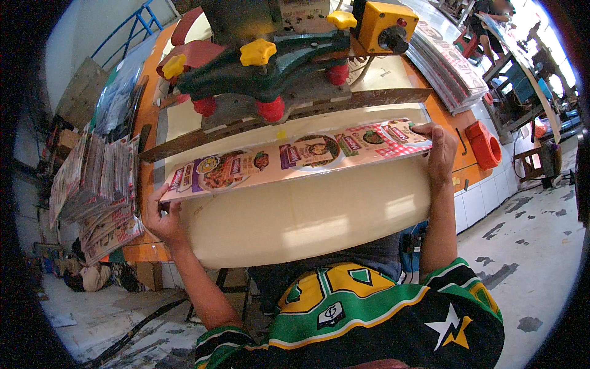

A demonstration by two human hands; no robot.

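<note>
A long, narrow printed panel [295, 161] with food pictures and a glossy surface stretches across in front of me. My left hand [165, 220] pinches its left end, thumb and fingers at the corner. At the right end, my right hand [440, 150] grips the other corner, fingers curled over the edge. The panel lies over a cream-coloured sheet [307, 227] that curves down at the table's front. Just beyond its far edge runs a rusty metal bar [283, 126] belonging to a machine with a dark green arm [270, 71].
Yellow star knobs [257, 53] and a yellow control box [387, 29] top the machine. Stacked printed panels stand at left [101, 178] and far right [448, 74]. A red holder [483, 145] sits on the orange table's [458, 163] right edge. Another person [485, 31] is at far right.
</note>
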